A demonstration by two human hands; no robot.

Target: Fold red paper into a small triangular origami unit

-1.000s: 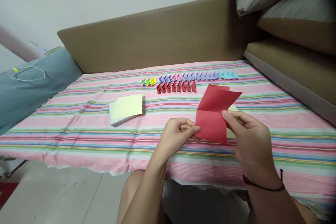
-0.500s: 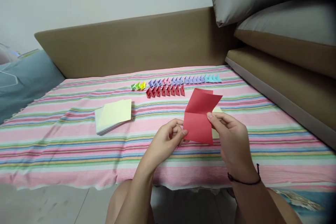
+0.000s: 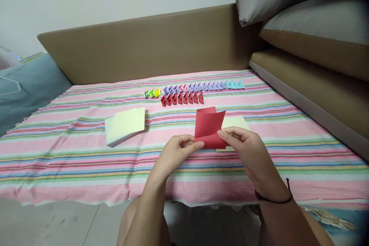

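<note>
Striped cloth (image 3: 86, 161), front edge hanging just short of the person's knees; both forearms reach in over that edge. Far side bounded by a brown backrest (image 3: 144, 48), right side by stacked cushions (image 3: 314, 27).

Red paper (image 3: 209, 123) between the two hands, over the cloth and partly in front of a pale yellow sheet (image 3: 238, 123). Left hand (image 3: 182, 150) pinches its lower left corner, thumb on top; right hand (image 3: 242, 142) grips its right side near the crease. Whether the paper touches the cloth, cannot tell.

Room: a stretch of cloth separates left hand from paper stack (image 3: 127, 125); a wider one runs from right hand to the cushions. Ahead, a row of red folded pieces (image 3: 185, 98) sits near the paper's top edge, a pastel row (image 3: 215, 86) just behind.

Against half a second ago: lower panel now a narrow band, upper flap more upright, more of the yellow sheet showing. Stack and rows unmoved on the cloth.
</note>
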